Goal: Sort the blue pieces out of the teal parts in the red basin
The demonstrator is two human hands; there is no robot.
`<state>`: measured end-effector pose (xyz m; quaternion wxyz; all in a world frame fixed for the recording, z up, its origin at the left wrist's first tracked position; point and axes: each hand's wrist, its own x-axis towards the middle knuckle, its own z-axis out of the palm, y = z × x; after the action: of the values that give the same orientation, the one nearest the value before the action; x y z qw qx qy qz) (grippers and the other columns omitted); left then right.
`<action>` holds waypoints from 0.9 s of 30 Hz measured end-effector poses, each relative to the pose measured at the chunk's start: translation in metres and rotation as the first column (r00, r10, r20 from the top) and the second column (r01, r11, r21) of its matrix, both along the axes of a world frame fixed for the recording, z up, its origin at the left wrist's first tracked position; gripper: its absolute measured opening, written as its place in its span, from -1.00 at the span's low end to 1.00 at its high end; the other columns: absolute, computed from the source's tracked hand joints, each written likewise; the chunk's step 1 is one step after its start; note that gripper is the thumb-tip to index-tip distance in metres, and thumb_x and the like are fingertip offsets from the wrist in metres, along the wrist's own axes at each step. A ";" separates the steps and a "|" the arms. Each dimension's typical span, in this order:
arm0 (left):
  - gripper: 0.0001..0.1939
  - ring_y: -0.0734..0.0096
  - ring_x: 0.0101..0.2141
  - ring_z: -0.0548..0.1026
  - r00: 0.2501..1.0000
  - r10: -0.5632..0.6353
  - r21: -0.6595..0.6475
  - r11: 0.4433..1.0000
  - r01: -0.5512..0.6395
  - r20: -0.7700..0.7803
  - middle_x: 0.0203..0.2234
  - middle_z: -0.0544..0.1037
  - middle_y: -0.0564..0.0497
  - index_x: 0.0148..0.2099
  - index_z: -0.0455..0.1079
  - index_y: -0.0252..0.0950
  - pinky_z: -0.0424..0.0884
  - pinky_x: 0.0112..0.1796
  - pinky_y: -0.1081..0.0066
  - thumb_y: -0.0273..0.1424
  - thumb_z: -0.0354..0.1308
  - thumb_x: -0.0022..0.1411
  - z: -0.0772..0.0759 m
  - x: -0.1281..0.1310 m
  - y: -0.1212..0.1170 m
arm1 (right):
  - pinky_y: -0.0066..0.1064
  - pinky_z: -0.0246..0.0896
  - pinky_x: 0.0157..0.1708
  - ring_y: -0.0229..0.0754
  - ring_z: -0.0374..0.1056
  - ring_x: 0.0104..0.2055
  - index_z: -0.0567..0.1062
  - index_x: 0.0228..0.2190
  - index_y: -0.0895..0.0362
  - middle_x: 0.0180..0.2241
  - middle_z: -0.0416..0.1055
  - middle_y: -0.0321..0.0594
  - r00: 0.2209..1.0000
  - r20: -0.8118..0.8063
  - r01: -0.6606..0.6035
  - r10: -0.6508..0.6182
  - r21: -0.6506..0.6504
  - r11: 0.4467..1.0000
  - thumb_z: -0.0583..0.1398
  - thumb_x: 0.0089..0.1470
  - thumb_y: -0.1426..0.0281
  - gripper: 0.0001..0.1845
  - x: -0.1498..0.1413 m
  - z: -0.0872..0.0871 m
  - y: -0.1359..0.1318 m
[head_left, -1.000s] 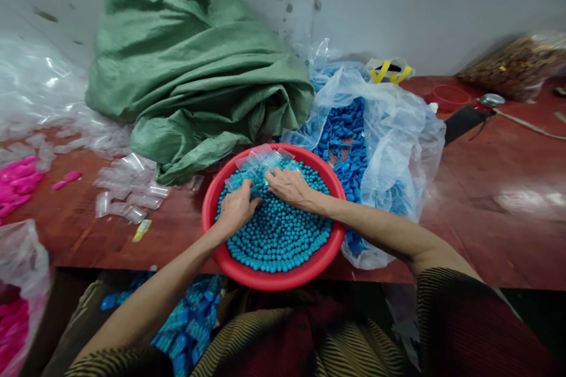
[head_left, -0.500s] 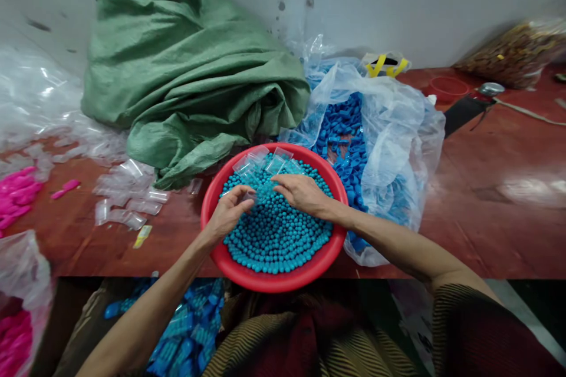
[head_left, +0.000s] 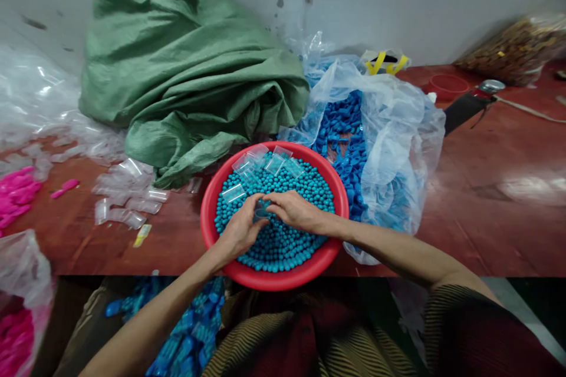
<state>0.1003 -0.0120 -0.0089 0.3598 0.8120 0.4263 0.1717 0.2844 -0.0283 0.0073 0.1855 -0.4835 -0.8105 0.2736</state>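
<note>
A red basin (head_left: 340, 203) full of small turquoise beads (head_left: 283, 253) sits at the table's front edge. Over the beads my left hand (head_left: 242, 225) is closed, thumb and fingers around a small clear plastic tube (head_left: 262, 211). My right hand (head_left: 294, 210) meets it from the right, its curled fingertips at the tube. Whatever those fingers hold, if anything, is hidden. Several more clear tubes (head_left: 233, 192) lie on the beads, mostly along the basin's far side.
Behind the basin slumps a green sack (head_left: 190, 70). Blue plastic pieces (head_left: 342, 129) spill from a clear bag (head_left: 393, 129) at right. Loose clear tubes (head_left: 144, 206) and pink pieces (head_left: 17, 194) lie left. Below the table edge are filled blue items (head_left: 190, 330).
Both hands have come together nearer the basin's middle, the left moving right and down with the tube, the right slightly down. Another clear tube on the beads is now uncovered at left.
</note>
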 end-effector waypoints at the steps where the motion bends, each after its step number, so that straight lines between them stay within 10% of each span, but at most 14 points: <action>1: -0.58 0.22 -0.08 0.39 0.997 -0.029 0.039 0.999 0.031 -0.065 -0.11 0.42 -0.12 0.06 0.15 -0.29 0.31 -0.03 0.15 -0.44 0.05 0.13 0.000 0.001 -0.005 | -0.40 0.21 -0.25 -0.18 0.42 -0.23 0.42 -0.05 0.19 -0.25 0.52 -0.13 0.996 0.087 -0.027 0.029 -0.024 0.999 0.04 0.21 0.43 -0.69 0.001 0.002 -0.003; 8: -0.63 0.03 -0.13 0.38 0.849 -0.155 0.105 0.965 0.239 -0.505 -0.19 0.43 -0.22 0.01 0.28 -0.39 0.33 -0.10 0.04 -0.38 0.07 0.15 -0.005 0.001 -0.022 | -0.39 0.20 -0.41 -0.11 0.42 -0.30 0.52 -0.34 0.12 -0.37 0.51 -0.14 0.866 0.455 -0.200 0.207 -0.062 0.978 0.07 0.14 0.46 -0.79 -0.018 0.027 0.024; 13: -0.70 -0.01 -0.01 0.33 0.857 -0.078 0.215 0.953 0.215 -0.510 -0.07 0.38 -0.26 -0.09 0.28 -0.36 0.33 -0.06 0.04 -0.45 0.09 0.09 -0.008 -0.005 -0.025 | -0.31 0.26 -0.34 -0.07 0.39 -0.19 0.36 -0.08 0.22 -0.16 0.40 0.04 0.880 0.461 -0.219 0.114 0.181 0.959 -0.10 0.22 0.51 -0.67 -0.064 0.015 0.069; 20: -0.84 -0.15 0.24 0.02 0.929 0.193 0.548 0.836 0.012 -0.316 0.18 0.13 -0.36 -0.19 0.19 -0.33 0.21 0.08 -0.06 -0.50 0.03 0.13 -0.008 -0.020 -0.030 | -0.40 0.23 -0.34 -0.19 0.34 -0.27 0.38 -0.16 0.22 -0.18 0.35 -0.07 0.894 0.368 -0.304 0.256 0.078 0.950 0.01 0.17 0.51 -0.77 -0.045 -0.002 0.063; 27: -0.67 0.13 -0.18 0.48 0.960 -0.005 0.146 0.988 0.048 -0.281 -0.22 0.45 -0.16 -0.07 0.18 -0.31 0.41 -0.18 0.15 -0.43 0.05 0.08 -0.005 -0.014 -0.015 | -0.45 0.21 -0.28 -0.28 0.33 -0.33 0.45 -0.22 0.24 -0.37 0.43 -0.24 0.988 -0.152 -0.050 0.031 -0.117 0.992 0.19 0.05 0.49 -0.80 -0.011 -0.012 0.020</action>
<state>0.0859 -0.0271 -0.0134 0.2353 0.8588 0.4477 0.0821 0.2736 -0.0082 -0.0050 0.2110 -0.4552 -0.7860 0.3612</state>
